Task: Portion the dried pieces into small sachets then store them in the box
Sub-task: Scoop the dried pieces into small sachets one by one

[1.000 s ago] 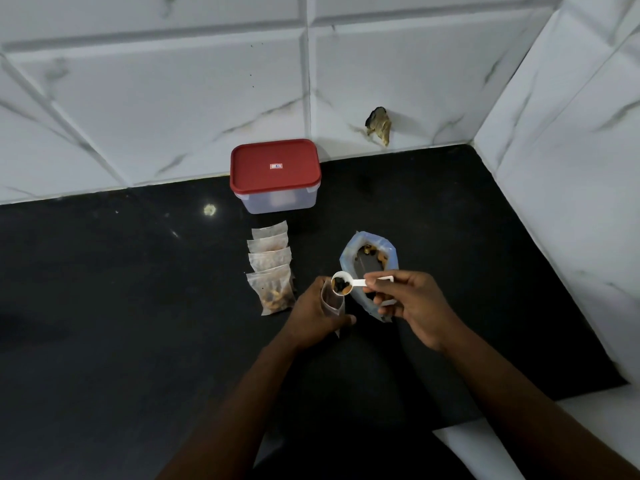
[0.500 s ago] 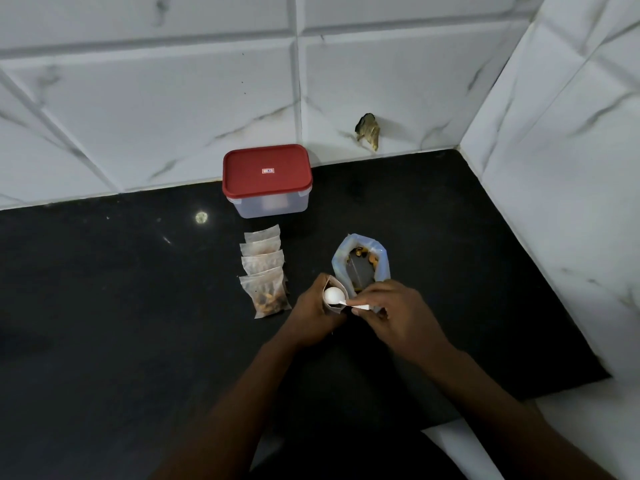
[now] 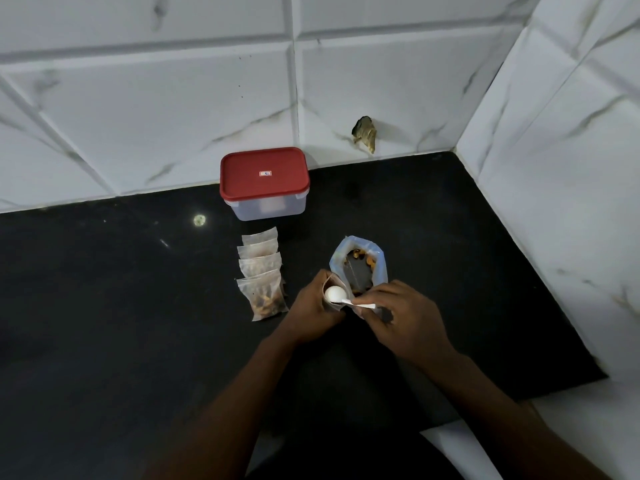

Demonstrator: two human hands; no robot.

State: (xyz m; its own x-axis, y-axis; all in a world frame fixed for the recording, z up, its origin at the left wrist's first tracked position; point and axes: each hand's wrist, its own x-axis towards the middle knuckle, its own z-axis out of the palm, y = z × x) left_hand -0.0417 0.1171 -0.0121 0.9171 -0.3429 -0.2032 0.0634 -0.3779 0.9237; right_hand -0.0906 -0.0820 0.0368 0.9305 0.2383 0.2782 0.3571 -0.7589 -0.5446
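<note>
**Open desk on the left, middle crowded, walls closing back and right**

Left half of the desk (image 3: 104, 306) is lying bare, giving a wide way in from the near edge. Box (image 3: 265, 183) is sitting against the back wall (image 3: 173, 116). Row of sachets (image 3: 261, 271) is running forward from it, leaving a narrow gap beside the left hand (image 3: 311, 306). That hand, gripping a held sachet (image 3: 337, 284), and the right hand (image 3: 398, 317), pinching the spoon (image 3: 335, 294), are blocking the middle. Open bag (image 3: 360, 261) is standing just behind them. Bare desk is running from there to the side wall (image 3: 554, 168).
</note>
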